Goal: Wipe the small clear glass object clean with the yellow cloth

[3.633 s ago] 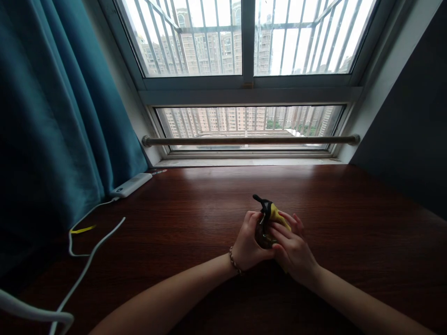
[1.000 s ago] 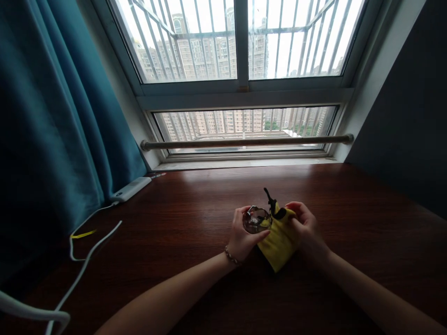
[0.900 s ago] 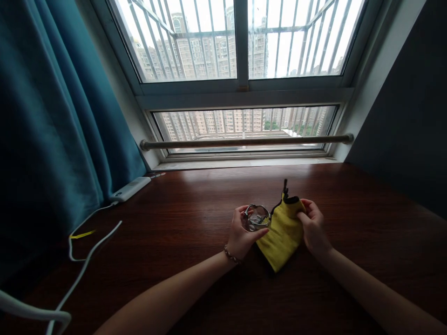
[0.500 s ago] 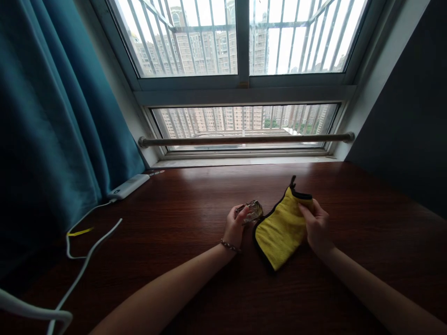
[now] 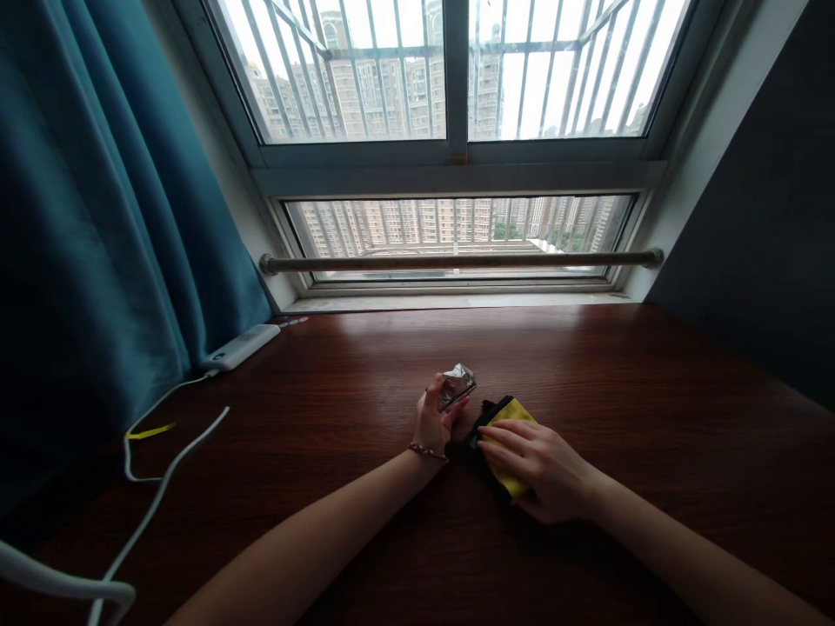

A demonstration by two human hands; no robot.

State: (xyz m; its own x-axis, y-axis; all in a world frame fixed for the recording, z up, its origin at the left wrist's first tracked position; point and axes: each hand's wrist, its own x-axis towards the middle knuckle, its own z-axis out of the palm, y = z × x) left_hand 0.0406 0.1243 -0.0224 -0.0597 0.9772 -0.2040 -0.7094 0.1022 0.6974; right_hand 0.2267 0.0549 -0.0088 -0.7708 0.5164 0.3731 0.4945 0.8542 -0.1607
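Two bare hands work at a dark wooden table (image 5: 652, 391). Left hand (image 5: 431, 419) grips a small glass object (image 5: 456, 386); just beside it, right hand (image 5: 538, 462) lies spread flat, fingers open, pressing a yellow cloth (image 5: 505, 428).

The small object (image 5: 457, 385) looked like clear, glossy glass. The yellow cloth (image 5: 505, 435) was soft, matt fabric with dark edging. The table (image 5: 652, 409) was dark polished wood, smooth, reflecting window light at its far edge.
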